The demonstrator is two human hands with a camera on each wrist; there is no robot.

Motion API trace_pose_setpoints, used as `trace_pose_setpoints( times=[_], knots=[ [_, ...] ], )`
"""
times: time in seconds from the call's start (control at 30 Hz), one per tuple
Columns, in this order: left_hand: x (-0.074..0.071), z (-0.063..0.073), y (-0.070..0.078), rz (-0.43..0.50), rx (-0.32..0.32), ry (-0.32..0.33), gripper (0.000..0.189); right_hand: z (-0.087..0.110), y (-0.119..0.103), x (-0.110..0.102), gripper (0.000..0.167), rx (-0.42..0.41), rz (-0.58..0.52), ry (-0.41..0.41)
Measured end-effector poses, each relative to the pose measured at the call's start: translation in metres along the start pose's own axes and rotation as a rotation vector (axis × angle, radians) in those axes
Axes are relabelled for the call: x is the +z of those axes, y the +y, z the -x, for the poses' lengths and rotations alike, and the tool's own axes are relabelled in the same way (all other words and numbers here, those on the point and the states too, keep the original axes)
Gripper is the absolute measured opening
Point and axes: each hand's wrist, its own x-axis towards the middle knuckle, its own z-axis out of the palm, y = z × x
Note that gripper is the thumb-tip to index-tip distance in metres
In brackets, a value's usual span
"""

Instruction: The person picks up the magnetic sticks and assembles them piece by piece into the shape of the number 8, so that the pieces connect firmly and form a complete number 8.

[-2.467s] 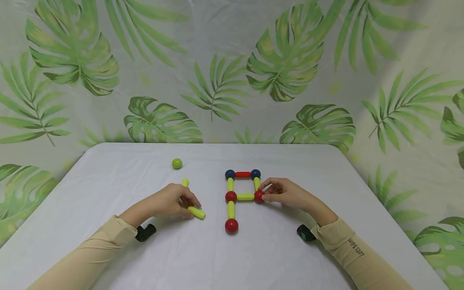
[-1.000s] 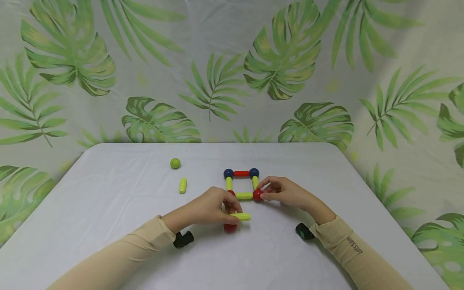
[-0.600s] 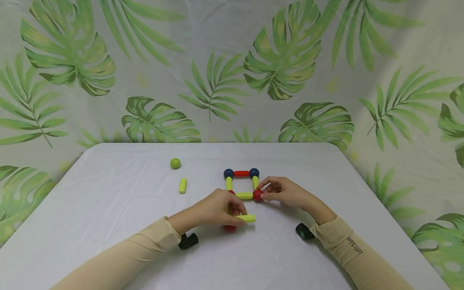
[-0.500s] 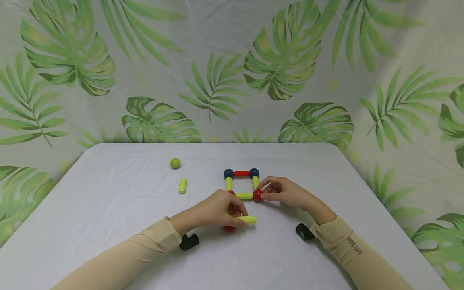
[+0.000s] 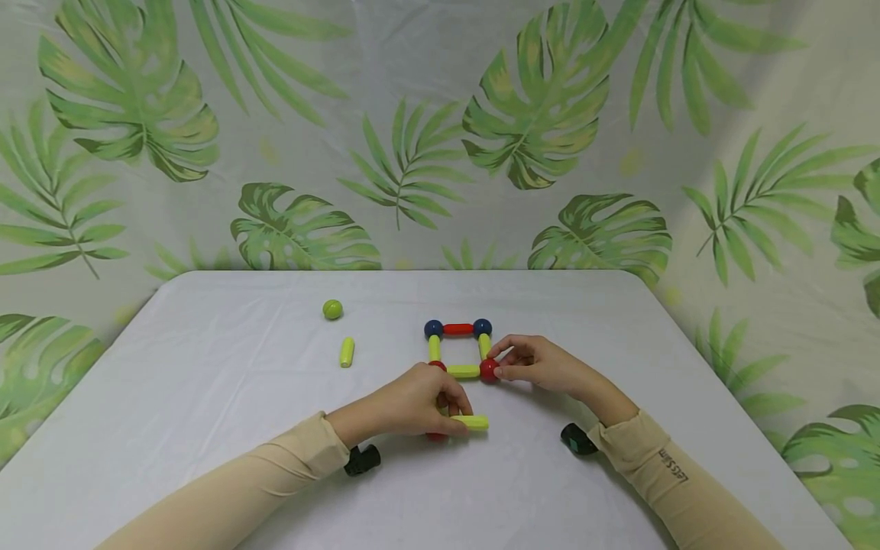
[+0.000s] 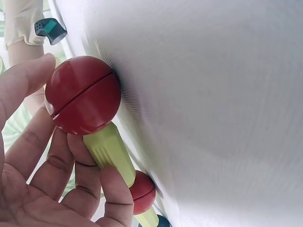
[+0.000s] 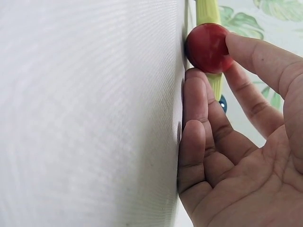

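Note:
My left hand (image 5: 415, 401) pinches a yellow-green building rod (image 5: 477, 422) between thumb and fingers, its free end pointing right. The near red ball (image 6: 83, 94) sits right at these fingertips; in the head view the hand covers most of it. From that ball another yellow-green rod (image 6: 111, 151) runs to a second red ball (image 6: 143, 191). With thumb and fingertips, my right hand (image 5: 546, 367) holds the red ball (image 5: 489, 371) at the right corner of the square frame. Two blue balls joined by a red rod (image 5: 457, 329) form the square's far side.
A loose yellow-green rod (image 5: 347, 352) and a green ball (image 5: 333, 309) lie on the white-covered table (image 5: 206, 367), left of the frame. Black wrist cameras show under both wrists. A leaf-print cloth (image 5: 412, 153) hangs behind the table.
My left hand has picked up the rod from the left and carried it right to the near red ball, lowering slightly in the last half second. The right hand stays on its ball.

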Motion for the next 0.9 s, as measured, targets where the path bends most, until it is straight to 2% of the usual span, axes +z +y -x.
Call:
trace_pose_setpoints(
  times=[0.17, 0.6, 0.9],
  knots=[
    [0.0021, -0.0009, -0.0005, -0.009, -0.018, -0.01, 0.011, 0.0005, 0.0003, 0.0002, 0.027, -0.007, 0.001, 0.002],
    [0.0037, -0.0021, 0.0002, -0.07, 0.019, -0.026, 0.009, 0.0, 0.0005, 0.0001, 0.027, -0.011, -0.001, 0.002],
    [0.0037, -0.0015, 0.0016, -0.083, 0.013, -0.035, 0.01, 0.0008, -0.0002, 0.0002, 0.027, -0.011, 0.0, 0.001]
  ],
)
